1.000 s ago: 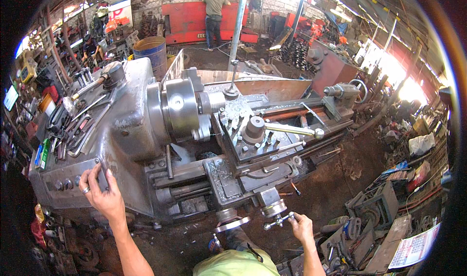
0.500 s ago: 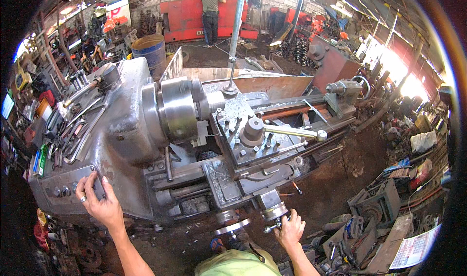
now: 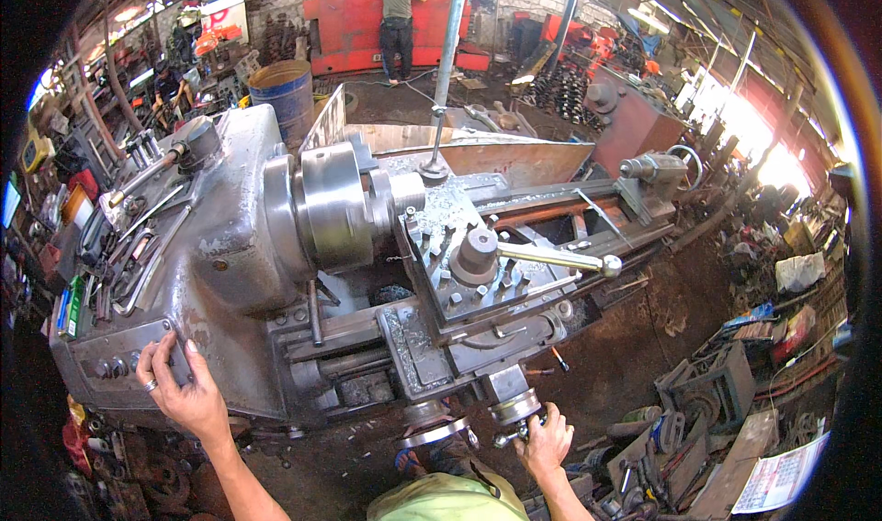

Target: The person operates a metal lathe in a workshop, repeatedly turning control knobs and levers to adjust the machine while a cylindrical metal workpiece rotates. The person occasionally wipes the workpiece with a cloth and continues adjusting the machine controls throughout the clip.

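A large grey metal lathe fills the middle, its headstock [image 3: 230,264] on the left. My left hand [image 3: 188,397], with a ring on one finger, rests against the headstock's front panel [image 3: 101,351]. Its fingers are bent and apart, with fingertips beside a small knob [image 3: 168,324]. Low and right of centre, my right hand [image 3: 547,440] is closed around the crank handle [image 3: 510,436] of the cross-slide. The shiny chuck [image 3: 338,204] holds a short round workpiece [image 3: 407,191]. Right of it stands the tool post [image 3: 476,256], with a long clamping lever [image 3: 556,256].
Wrenches [image 3: 152,259] and other hand tools lie on the headstock. The tailstock [image 3: 648,176] sits at the bed's far right. Metal chips cover the carriage. A blue drum [image 3: 283,98] stands behind, and a person [image 3: 398,25] faces a red panel. Scrap parts crowd the right.
The chuck jaws sit at a different angle, so the chuck has turned. My left hand has shifted slightly left and down on the panel. The right hand stays at the crank handle.
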Demonstrator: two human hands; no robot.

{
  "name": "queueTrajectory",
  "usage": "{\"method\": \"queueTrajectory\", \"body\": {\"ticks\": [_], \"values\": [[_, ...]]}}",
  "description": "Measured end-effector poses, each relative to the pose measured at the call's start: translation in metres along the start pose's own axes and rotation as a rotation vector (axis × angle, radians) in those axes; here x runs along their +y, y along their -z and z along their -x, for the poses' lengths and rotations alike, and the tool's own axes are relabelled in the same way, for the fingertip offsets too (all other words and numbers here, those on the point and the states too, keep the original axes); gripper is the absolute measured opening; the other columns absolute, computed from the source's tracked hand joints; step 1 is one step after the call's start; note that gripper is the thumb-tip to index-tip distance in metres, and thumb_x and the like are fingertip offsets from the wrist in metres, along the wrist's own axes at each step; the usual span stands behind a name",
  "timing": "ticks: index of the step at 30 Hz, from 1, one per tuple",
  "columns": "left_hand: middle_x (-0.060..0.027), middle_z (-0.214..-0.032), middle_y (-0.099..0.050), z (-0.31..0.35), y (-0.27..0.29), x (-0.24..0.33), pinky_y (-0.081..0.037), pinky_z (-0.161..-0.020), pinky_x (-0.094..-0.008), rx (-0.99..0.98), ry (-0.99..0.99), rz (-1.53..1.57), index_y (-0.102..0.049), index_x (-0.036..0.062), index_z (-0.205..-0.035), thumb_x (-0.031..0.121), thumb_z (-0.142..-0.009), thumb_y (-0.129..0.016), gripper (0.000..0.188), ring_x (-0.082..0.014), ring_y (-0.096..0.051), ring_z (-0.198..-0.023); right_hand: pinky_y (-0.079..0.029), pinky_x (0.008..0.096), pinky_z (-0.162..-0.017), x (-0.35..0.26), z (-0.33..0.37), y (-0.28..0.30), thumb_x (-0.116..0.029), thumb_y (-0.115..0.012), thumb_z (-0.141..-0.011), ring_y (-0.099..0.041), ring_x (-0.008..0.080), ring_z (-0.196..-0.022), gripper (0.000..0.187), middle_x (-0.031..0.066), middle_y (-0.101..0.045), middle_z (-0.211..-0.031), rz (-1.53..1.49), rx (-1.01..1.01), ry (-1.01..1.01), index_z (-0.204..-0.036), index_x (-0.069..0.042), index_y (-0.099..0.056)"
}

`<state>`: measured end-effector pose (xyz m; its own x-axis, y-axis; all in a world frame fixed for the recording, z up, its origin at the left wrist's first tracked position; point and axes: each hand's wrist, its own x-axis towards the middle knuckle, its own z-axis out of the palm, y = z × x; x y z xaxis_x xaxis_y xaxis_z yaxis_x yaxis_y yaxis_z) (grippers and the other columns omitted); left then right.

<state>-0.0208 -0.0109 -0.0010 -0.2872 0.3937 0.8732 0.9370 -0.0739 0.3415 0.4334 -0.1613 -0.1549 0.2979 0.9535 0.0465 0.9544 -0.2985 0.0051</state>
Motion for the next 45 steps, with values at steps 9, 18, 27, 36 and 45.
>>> {"method": "queueTrajectory", "body": {"ticks": [9,18,27,36,45], "values": [[-0.0149,-0.11,-0.059,0.0,0.001,0.002,-0.045,-0.096,-0.044,0.0,0.003,-0.043,-0.065,-0.0001,-0.11,0.004,-0.086,-0.07,0.024,-0.0299,-0.056,-0.11,-0.045,0.0513,-0.084,-0.001,0.0,0.0,-0.033,-0.087,-0.057,-0.053,0.0352,-0.109,0.048,0.0198,-0.05,-0.133,0.03,0.029,0.024,-0.092,-0.007,-0.068],[-0.0145,-0.11,-0.059,0.001,0.001,0.004,-0.044,-0.097,-0.0441,0.002,0.026,-0.031,-0.066,0.0012,-0.11,0.004,-0.086,-0.071,0.024,-0.0302,-0.056,-0.11,-0.045,0.0523,-0.085,-0.001,0.001,0.0,-0.032,-0.087,-0.057,-0.054,0.035,-0.108,0.047,0.0193,-0.05,-0.132,0.027,0.02,0.019,-0.092,-0.006,-0.067],[-0.0147,-0.11,-0.059,0.001,0.002,0.008,-0.045,-0.098,-0.045,-0.004,0.012,-0.041,-0.066,-0.0007,-0.109,0.003,-0.086,-0.069,0.024,-0.0307,-0.055,-0.112,-0.046,0.0489,-0.089,0.019,-0.001,-0.016,-0.028,-0.082,-0.062,-0.057,0.0349,-0.109,0.053,0.019,-0.051,-0.13,-0.303,-0.094,0.014,-0.108,-0.006,-0.066],[-0.0156,-0.11,-0.057,0.0,0.002,0.01,-0.046,-0.096,-0.0443,-0.011,-0.006,-0.045,-0.065,-0.0018,-0.109,0.003,-0.087,-0.069,0.024,-0.0314,-0.055,-0.11,-0.051,0.0359,-0.085,0.046,0.003,-0.081,-0.024,-0.075,-0.085,-0.064,0.0188,-0.096,0.052,0.0063,-0.065,-0.108,-1.603,-0.593,-0.445,-0.128,-0.002,-0.055],[-0.0155,-0.114,-0.058,-0.001,0.006,0.011,-0.046,-0.095,-0.0437,-0.031,-0.019,-0.042,-0.065,0.0015,-0.112,0.003,-0.087,-0.068,0.026,-0.0307,-0.055,-0.11,-0.054,0.0465,-0.079,0.018,0.026,-0.029,-0.056,-0.055,-0.093,-0.068,0.0375,-0.089,0.065,0.0247,-0.068,-0.107,-2.247,-0.922,-0.761,-0.122,0.002,-0.055]]}}
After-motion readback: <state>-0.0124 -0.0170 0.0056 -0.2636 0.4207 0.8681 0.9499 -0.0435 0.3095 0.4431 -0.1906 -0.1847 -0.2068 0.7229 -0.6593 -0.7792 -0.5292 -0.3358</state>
